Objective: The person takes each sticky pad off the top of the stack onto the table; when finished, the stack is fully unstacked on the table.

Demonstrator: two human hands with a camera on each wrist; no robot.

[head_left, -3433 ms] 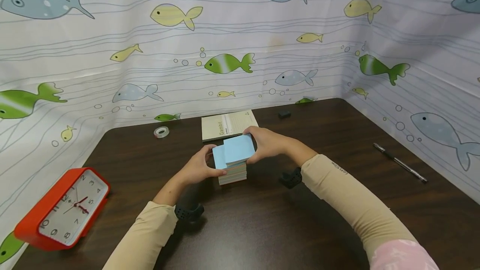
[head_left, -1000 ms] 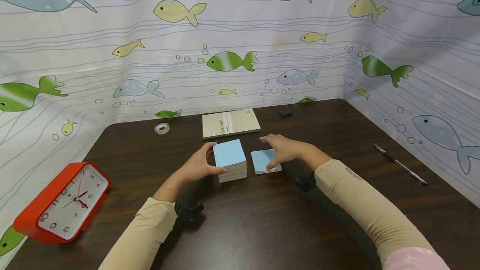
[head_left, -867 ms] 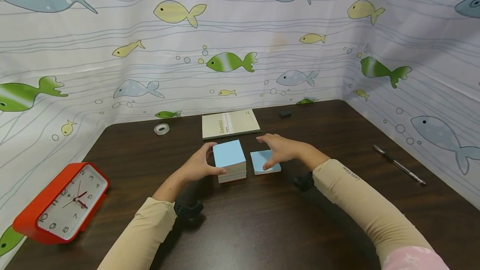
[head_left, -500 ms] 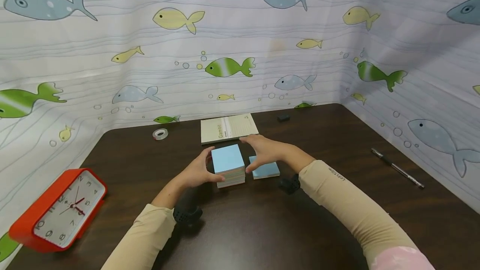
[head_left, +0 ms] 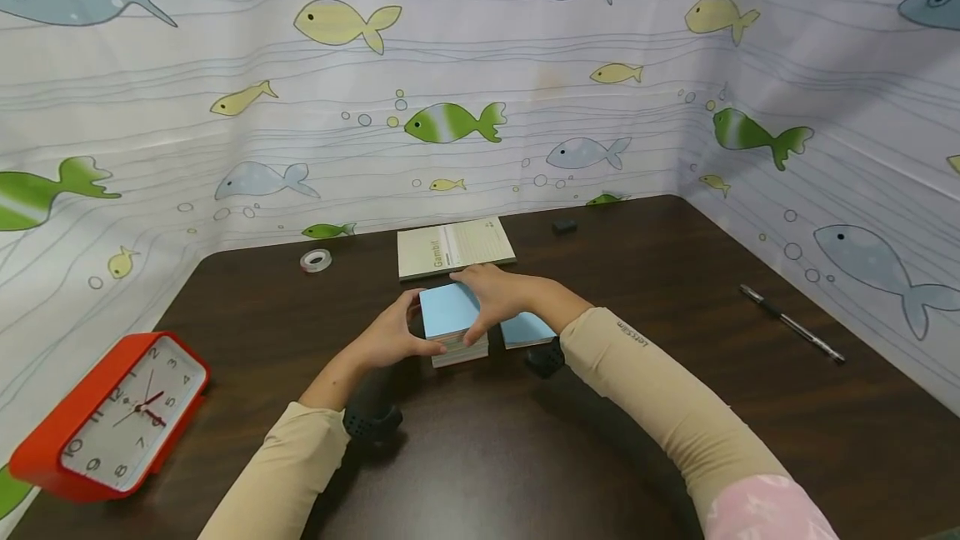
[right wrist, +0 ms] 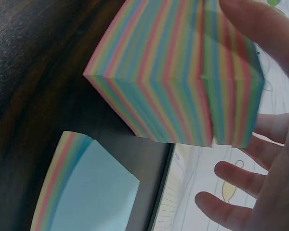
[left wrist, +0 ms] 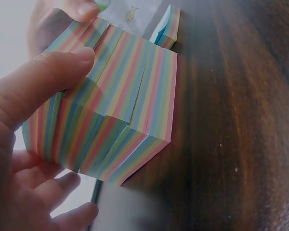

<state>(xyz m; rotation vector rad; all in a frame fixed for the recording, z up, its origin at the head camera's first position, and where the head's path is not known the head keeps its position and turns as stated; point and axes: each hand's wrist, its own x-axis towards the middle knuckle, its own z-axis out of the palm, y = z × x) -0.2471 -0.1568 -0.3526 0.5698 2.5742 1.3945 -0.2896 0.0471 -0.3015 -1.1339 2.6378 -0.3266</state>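
A tall stack of square sticky-note pads (head_left: pixel 447 311) stands on the dark table, blue on top with pastel-striped sides. My left hand (head_left: pixel 384 335) grips its left side, thumb on the near face and fingers toward the back. From the right, my right hand (head_left: pixel 501 292) pinches the upper pads between thumb and fingers. In the right wrist view, a narrow gap runs between the upper pads and the rest of the stack (right wrist: pixel 154 72). A thin blue-topped sticky-note pad (head_left: pixel 527 330) lies just right of the stack, partly covered by the right forearm.
Behind the stack lies a notebook (head_left: pixel 418 257), with a roll of tape (head_left: pixel 306 264) to its left and a small dark block (head_left: pixel 564 226) to its right. A pen (head_left: pixel 797 327) rests at the right. The red clock (head_left: pixel 135 411) stands front left.
My right hand has moved left from over the low pad and now holds the upper part of the stack. My left hand has stayed at the stack's left side.
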